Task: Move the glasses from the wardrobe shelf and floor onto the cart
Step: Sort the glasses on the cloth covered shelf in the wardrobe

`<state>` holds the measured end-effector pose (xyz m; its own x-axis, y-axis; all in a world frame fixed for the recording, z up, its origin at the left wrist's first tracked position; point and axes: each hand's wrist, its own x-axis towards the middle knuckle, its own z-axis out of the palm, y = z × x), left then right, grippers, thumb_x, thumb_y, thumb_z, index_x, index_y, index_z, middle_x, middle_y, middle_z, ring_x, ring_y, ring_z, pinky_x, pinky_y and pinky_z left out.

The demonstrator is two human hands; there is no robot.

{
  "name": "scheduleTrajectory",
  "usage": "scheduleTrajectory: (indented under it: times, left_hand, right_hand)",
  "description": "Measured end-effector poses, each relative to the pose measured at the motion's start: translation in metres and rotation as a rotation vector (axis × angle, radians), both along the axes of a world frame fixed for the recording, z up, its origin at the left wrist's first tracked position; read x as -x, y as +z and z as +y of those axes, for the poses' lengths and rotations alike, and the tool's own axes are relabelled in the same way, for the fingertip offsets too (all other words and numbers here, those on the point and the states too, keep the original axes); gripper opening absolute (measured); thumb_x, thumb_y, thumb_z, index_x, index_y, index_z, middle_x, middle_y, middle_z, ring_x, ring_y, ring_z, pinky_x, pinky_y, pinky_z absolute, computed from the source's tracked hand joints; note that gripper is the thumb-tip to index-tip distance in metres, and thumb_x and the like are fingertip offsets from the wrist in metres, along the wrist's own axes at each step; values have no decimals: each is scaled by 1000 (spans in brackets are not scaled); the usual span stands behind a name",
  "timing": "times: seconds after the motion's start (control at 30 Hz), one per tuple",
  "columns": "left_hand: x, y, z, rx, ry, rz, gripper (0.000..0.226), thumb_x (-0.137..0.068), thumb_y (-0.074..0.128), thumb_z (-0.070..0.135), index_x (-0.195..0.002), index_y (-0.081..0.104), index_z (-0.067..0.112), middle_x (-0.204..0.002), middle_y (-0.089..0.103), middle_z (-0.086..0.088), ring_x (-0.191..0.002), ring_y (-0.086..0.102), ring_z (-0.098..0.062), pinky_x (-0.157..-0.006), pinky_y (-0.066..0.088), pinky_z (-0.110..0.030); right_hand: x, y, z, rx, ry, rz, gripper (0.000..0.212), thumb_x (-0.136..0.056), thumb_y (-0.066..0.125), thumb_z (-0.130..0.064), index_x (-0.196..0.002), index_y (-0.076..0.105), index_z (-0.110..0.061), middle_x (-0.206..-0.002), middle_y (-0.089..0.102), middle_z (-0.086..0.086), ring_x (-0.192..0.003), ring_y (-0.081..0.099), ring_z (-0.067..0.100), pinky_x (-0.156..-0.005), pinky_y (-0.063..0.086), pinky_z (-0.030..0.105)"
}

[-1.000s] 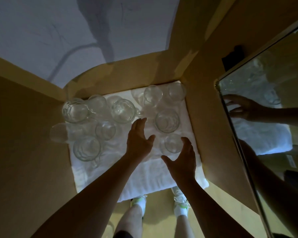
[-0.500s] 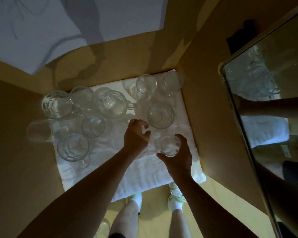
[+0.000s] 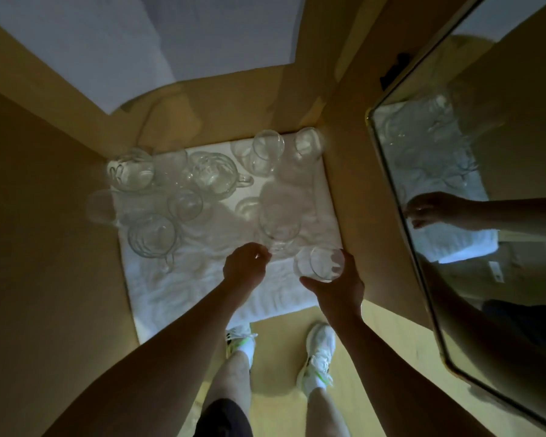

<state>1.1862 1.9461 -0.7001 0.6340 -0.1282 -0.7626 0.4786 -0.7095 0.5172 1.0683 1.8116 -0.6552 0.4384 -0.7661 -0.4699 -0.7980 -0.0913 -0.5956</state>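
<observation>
From the head camera, your right hand (image 3: 336, 287) now grasps a clear tumbler (image 3: 323, 263) from its near side, fingers curled round the wall and the thumb under its near edge; half a second ago the hand was only closing on it. The tumbler appears tipped toward you, its rim facing the camera, at the near right part of the white towel (image 3: 202, 288) that covers the wardrobe shelf (image 3: 344, 216). Whether its base still touches the towel, you cannot tell.

Your left hand (image 3: 245, 266) is clenched round the lower part of a taller glass (image 3: 279, 219), which tilts away from you over the towel; earlier that hand hovered beside the glass with looser fingers. Which part of the glass the fingers hold is blurred.

The other glasses remain on the towel where they stood before: two handled mugs (image 3: 213, 175) among the cluster on the left, and two tumblers (image 3: 267, 149) against the back wall. One glass (image 3: 100, 206) lies at the towel's left edge, half on the wood.

The mirror (image 3: 486, 171) on the right repeats the towel and an arm. Your legs and white shoes (image 3: 319, 354) stand on the wooden floor (image 3: 281, 351) below the shelf. The camera sits closer to the shelf than before.
</observation>
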Motion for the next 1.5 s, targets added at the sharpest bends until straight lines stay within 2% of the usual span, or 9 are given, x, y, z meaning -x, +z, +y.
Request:
scheduleTrajectory:
  times: [0.27, 0.37, 0.5, 0.6, 0.73, 0.93, 1.1, 1.33, 1.5]
  left_hand:
    - [46, 86, 27, 77, 161, -12, 7, -94, 65, 21, -91, 70, 18, -102, 74, -11, -95, 72, -32, -89, 59, -48]
    - [59, 127, 35, 154, 405, 25, 17, -89, 67, 6, -75, 72, 16, -93, 76, -12, -72, 69, -25, -82, 62, -45]
    - [69, 183, 43, 241, 540, -39, 24, -91, 59, -2, -79, 69, 16, -91, 74, -11, -70, 64, -26, -75, 62, -41]
    - [78, 225, 51, 338, 630, -80, 21, -94, 53, -5, -86, 65, 11, -84, 67, -9, -66, 57, -24, -63, 53, -34]
    - [100, 284, 65, 405, 693, -202, 4, -98, 62, 13, -95, 64, 12, -81, 63, -5, -64, 55, -25, -65, 53, -35]
    - [132, 361, 82, 428, 766, -397, 10, -100, 63, 23, -99, 60, 14, -78, 62, -7, -62, 57, -25, -59, 57, -33]
    - [157, 429, 98, 430, 789, -550, 26, -99, 64, 18, -121, 63, 4, -85, 66, -7, -65, 62, -21, -62, 60, -34]
    - [194, 508, 119, 512, 769, -712, 28, -100, 62, 14, -124, 60, 1, -90, 65, -8, -68, 63, -22, -55, 56, -32]
    - [238, 542, 135, 598, 727, -790, 19, -101, 61, 12, -116, 63, 2, -85, 64, -7, -67, 61, -22, -64, 57, -36]
  right_hand:
    - [18, 78, 4, -10, 149, -111, 88, -55, 98, -22, -132, 54, -16, -124, 64, 4, -113, 61, 25, -99, 49, 36]
    - [27, 108, 10, 28, 193, -189, 82, -54, 98, -24, -123, 55, -18, -110, 63, -5, -100, 59, 18, -84, 42, 14]
    - [37, 138, 17, 12, 294, -296, 74, -54, 97, -24, -111, 51, -28, -89, 55, -23, -77, 52, -1, -67, 33, -6]
    - [42, 163, 19, 9, 380, -330, 75, -56, 96, -30, -118, 54, -25, -97, 59, -19, -84, 57, 3, -74, 38, 6]
    - [48, 208, 22, -11, 482, -429, 83, -60, 96, -28, -132, 56, -21, -110, 60, -12, -105, 59, 13, -84, 41, 21]
    - [57, 288, 25, -38, 580, -590, 83, -63, 94, -31, -137, 56, -24, -123, 66, -6, -115, 62, 18, -99, 52, 38]
    - [61, 346, 40, -107, 622, -716, 81, -63, 94, -25, -133, 55, -19, -125, 67, 0, -116, 64, 22, -100, 51, 45]
    - [77, 411, 59, -25, 632, -818, 81, -64, 92, -43, -132, 56, -20, -120, 60, -6, -113, 60, 19, -87, 50, 33]
    - [119, 448, 72, 22, 630, -918, 85, -65, 92, -42, -138, 54, -20, -119, 60, -7, -110, 57, 16, -94, 50, 35]
